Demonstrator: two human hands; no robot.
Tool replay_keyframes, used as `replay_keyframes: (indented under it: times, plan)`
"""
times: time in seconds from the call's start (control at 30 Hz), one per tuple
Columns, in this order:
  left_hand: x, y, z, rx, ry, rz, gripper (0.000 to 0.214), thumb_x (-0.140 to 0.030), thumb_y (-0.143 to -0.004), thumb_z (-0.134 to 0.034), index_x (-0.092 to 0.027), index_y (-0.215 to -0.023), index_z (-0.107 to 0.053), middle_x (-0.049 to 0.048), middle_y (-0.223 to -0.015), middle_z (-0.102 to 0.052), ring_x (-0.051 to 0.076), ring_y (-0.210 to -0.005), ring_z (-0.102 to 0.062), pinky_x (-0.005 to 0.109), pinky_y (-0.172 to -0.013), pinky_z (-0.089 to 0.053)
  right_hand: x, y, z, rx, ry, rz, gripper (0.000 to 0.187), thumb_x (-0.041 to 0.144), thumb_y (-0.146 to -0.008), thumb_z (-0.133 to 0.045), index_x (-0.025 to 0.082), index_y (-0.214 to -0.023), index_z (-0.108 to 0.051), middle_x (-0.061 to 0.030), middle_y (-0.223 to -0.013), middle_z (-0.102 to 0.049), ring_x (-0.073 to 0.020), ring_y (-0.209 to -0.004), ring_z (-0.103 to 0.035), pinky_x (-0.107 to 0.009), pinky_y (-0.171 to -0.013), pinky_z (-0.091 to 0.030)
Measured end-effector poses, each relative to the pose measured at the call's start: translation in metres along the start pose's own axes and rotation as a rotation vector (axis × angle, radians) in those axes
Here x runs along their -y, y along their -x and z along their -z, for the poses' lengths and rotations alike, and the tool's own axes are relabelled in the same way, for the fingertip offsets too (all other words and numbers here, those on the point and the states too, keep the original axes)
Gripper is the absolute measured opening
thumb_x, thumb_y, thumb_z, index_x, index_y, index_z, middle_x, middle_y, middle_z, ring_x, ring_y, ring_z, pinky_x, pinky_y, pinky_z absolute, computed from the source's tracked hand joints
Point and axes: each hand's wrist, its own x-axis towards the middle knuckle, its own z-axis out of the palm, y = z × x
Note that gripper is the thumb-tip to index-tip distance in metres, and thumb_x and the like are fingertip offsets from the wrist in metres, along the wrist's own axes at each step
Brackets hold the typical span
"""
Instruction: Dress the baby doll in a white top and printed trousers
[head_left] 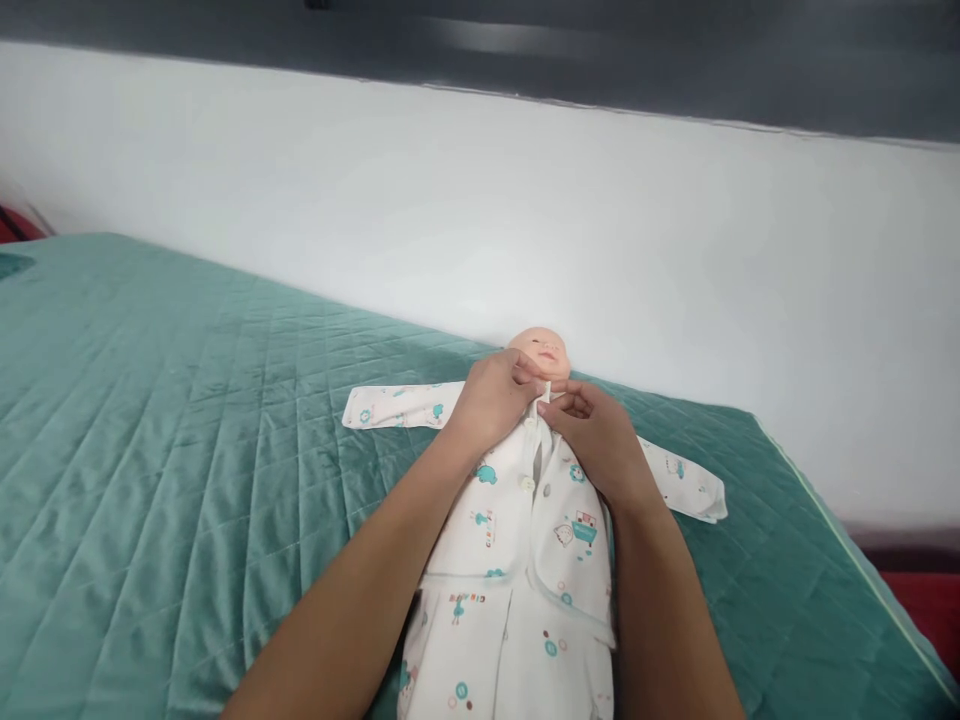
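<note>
A baby doll lies on its back with its head toward the wall. It wears a white printed baby jacket with sleeves spread to both sides, over matching white trousers. At the neck, my left hand pinches one edge of the jacket's collar, just below the doll's chin. My right hand pinches the other edge beside it, fingers curled. Below my hands the jacket front parts slightly, and a pale button shows on the left edge. My fingers hide the topmost fastening.
A green quilted bedspread lies under the doll. Behind it rises a white wall with a dark band along the top. Something red shows past the bed's right edge.
</note>
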Motion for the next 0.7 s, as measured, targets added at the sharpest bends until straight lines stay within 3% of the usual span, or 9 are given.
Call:
replay_keyframes:
  times: [0.17, 0.3, 0.53, 0.7]
  plan:
    - [-0.0024, 0.0012, -0.0018, 0.014, -0.02, -0.003, 0.01, -0.029, -0.084, -0.064, -0.019, -0.086, -0.067, 0.0043, -0.092, -0.075, 0.019, -0.086, -0.068, 0.029, -0.075, -0.048, -0.0004, -0.0002, -0.001, -0.004, 0.049, 0.018, 0.033, 0.033, -0.074, -0.07, 0.022, -0.104, -0.063, 0.0031, -0.076, -0.067, -0.0137, -0.065, -0.057, -0.028, -0.061, -0.04]
    - [-0.0019, 0.0009, -0.0038, 0.041, -0.035, 0.051, 0.02, -0.036, -0.079, -0.072, -0.02, -0.09, -0.067, 0.0049, -0.099, -0.074, 0.021, -0.091, -0.067, 0.029, -0.075, -0.048, 0.0026, 0.0004, -0.0022, 0.002, 0.104, 0.028, 0.029, 0.029, -0.073, -0.067, 0.021, -0.101, -0.063, 0.0024, -0.077, -0.067, -0.0139, -0.065, -0.058, -0.027, -0.058, -0.039]
    - [0.0012, 0.0017, -0.005, 0.062, 0.137, 0.087, 0.033, -0.018, -0.079, -0.069, -0.019, -0.111, -0.059, 0.0034, -0.09, -0.069, 0.017, -0.084, -0.065, 0.029, -0.076, -0.05, 0.0035, 0.0005, -0.0025, 0.021, 0.115, 0.031, 0.031, 0.035, -0.075, -0.07, 0.024, -0.102, -0.062, 0.0041, -0.076, -0.066, -0.0136, -0.065, -0.057, -0.027, -0.059, -0.041]
    - [-0.001, 0.0041, -0.0031, 0.104, 0.287, 0.144, 0.032, -0.011, -0.08, -0.065, -0.019, -0.111, -0.056, 0.0026, -0.089, -0.065, 0.017, -0.088, -0.065, 0.03, -0.08, -0.05, 0.0027, 0.0012, -0.0023, 0.019, 0.129, 0.046, 0.029, 0.036, -0.077, -0.07, 0.024, -0.102, -0.061, 0.0037, -0.077, -0.067, -0.0137, -0.065, -0.058, -0.028, -0.061, -0.041]
